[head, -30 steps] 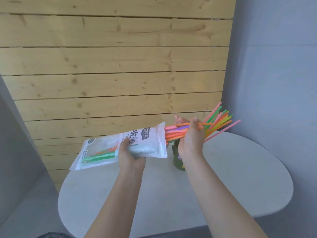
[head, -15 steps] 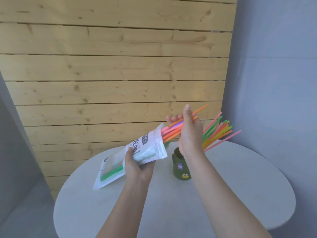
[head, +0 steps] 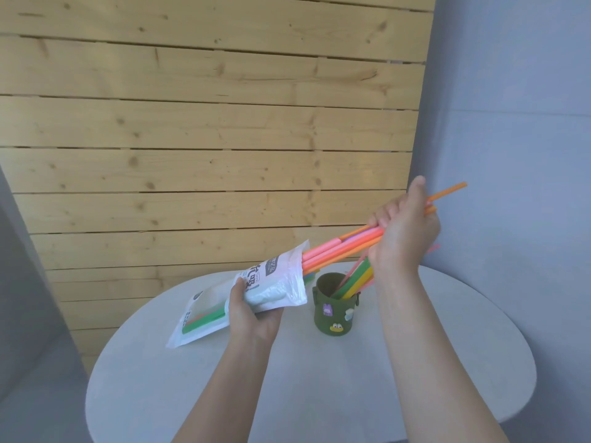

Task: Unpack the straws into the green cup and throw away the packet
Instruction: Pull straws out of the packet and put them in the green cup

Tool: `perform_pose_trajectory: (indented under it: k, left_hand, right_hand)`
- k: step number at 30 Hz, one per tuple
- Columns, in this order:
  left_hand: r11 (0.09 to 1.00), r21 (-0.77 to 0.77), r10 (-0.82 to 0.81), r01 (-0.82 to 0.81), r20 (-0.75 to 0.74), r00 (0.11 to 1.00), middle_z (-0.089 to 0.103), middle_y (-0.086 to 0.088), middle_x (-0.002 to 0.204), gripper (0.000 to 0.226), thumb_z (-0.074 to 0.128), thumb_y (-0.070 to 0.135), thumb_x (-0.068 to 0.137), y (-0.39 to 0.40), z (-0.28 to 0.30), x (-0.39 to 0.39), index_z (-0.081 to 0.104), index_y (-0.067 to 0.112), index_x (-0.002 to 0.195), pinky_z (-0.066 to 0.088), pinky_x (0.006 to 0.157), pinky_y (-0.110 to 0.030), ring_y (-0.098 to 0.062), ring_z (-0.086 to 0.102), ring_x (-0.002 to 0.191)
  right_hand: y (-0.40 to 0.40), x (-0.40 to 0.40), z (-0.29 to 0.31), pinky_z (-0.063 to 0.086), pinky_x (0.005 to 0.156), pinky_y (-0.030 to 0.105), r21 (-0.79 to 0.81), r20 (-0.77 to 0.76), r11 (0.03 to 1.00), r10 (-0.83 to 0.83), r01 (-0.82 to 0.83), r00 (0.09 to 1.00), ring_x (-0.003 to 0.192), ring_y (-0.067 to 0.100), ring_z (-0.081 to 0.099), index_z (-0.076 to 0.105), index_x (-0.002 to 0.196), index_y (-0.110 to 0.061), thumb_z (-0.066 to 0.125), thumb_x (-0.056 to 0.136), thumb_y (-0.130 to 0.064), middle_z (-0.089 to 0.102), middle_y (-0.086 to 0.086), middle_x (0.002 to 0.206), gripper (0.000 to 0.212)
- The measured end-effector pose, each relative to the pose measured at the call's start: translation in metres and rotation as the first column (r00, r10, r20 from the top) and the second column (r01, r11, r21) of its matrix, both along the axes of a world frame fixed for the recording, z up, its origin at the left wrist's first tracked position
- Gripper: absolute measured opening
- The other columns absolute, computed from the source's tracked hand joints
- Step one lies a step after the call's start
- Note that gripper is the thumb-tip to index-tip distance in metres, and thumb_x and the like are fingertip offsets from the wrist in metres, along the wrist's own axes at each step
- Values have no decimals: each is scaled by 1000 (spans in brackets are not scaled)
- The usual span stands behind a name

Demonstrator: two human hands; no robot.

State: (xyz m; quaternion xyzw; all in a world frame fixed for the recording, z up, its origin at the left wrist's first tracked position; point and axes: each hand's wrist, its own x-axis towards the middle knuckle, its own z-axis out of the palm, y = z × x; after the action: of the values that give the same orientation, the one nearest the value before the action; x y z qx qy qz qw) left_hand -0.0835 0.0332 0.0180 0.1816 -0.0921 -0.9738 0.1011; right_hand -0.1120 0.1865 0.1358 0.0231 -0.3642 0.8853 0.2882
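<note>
Straws (head: pixel 342 249) slant up from the packet (head: pixel 256 292) gripped by left hand (head: pixel 252 314), right hand (head: pixel 403 231) fingers clenched around them.

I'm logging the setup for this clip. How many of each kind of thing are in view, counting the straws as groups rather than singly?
Cup: 1
Packet: 1
Straw groups: 3 (in the right hand, in the cup, left in the packet)
Table: 1
Hands: 2, the left on the packet
Total: 8
</note>
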Motion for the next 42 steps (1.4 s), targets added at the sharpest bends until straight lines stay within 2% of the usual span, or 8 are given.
perform_pose_trajectory:
  k: [5, 9, 16, 24, 28, 33, 39, 42]
  left_hand:
    - [1000, 16, 5, -5, -2, 1000, 63, -13, 125, 41, 54, 27, 95, -2, 1, 0, 52, 8, 131, 51, 85, -46, -30, 63, 110]
    - [999, 32, 10, -10, -10, 1000, 64, -13, 123, 41, 54, 27, 95, -3, 1, 0, 52, 8, 130, 52, 76, -45, -30, 64, 106]
    - [999, 37, 16, -17, 4, 1000, 63, -14, 123, 39, 56, 27, 94, -4, 2, -2, 52, 7, 128, 52, 79, -47, -32, 63, 110]
    - [993, -48, 111, -107, 75, 991, 69, -6, 101, 14, 60, 23, 90, -16, -4, -7, 60, 11, 98, 54, 81, -43, -23, 68, 91]
    - [979, -153, 157, -136, 139, 978, 69, 0, 97, 12, 62, 22, 88, -21, -10, -9, 61, 15, 97, 54, 85, -40, -18, 67, 86]
    - [978, -172, 145, -115, 173, 974, 69, 2, 99, 7, 63, 23, 85, -23, -16, -8, 62, 17, 90, 53, 90, -39, -18, 67, 87]
    - [979, -171, 142, -114, 163, 976, 67, 0, 101, 7, 62, 21, 87, -24, -16, -10, 60, 16, 92, 52, 93, -41, -21, 66, 91]
    - [980, -157, 145, -120, 159, 977, 67, -2, 101, 8, 61, 19, 87, -26, -16, -11, 60, 15, 93, 52, 92, -41, -21, 66, 91]
  right_hand:
    - [15, 9, 15, 29, 39, 18, -40, -4, 999, -29, 29, 1000, 35, 13, 23, 28, 44, -23, 51, 92, -33, 23, -10, 38, 54]
    - [31, 16, 24, 28, 41, 19, -80, -37, 996, -49, 46, 998, 36, 14, 22, 27, 42, -23, 51, 91, -32, 22, -9, 38, 55]
    - [43, 23, 31, 27, 41, 19, -83, -66, 994, -82, 77, 994, 36, 14, 22, 27, 40, -24, 50, 92, -29, 21, -9, 38, 57]
    - [68, 28, 37, 25, 42, 20, -111, -67, 982, -160, 152, 985, 39, 16, 19, 23, 44, -22, 49, 92, -27, 17, -7, 41, 55]
    - [71, 27, 36, 26, 42, 20, -23, -77, 979, -201, 200, 976, 37, 16, 20, 24, 45, -21, 49, 91, -28, 19, -8, 39, 53]
    - [47, 16, 22, 31, 38, 20, 219, -119, 940, -239, 260, 964, 30, 15, 26, 28, 49, -19, 49, 91, -30, 25, -10, 33, 48]
    - [32, -8, 9, 40, 44, 38, 433, -49, 845, -325, 313, 945, 30, 19, 35, 32, 38, -23, 50, 85, -45, 33, -6, 29, 55]
    - [29, -18, 7, 45, 47, 48, 477, -2, 806, -399, 352, 917, 38, 34, 39, 32, 42, -20, 47, 83, -51, 38, 2, 36, 53]
